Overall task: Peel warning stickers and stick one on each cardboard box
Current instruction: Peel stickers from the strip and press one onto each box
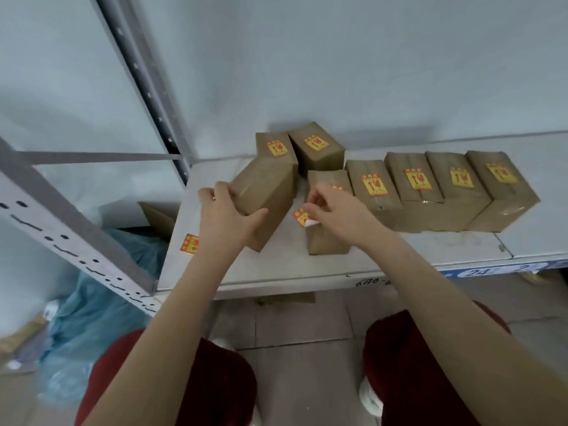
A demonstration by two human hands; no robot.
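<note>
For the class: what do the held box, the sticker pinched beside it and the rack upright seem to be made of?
The held box: matte brown cardboard, seemingly, with crisp folded edges. The sticker: probably printed paper; its curled corner shows a white back. The rack upright: likely grey painted metal, judging by punched holes.

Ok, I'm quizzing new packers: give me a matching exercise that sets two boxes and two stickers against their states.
1. gripped box in left hand
2. far-right box
3. held sticker at right hand
4. loose sticker

A. lies flat on the shelf
B. tilted, no sticker showing
C. pinched, white corner showing
D. in the row, sticker on top

Pairs: 1-B, 2-D, 3-C, 4-A
</note>
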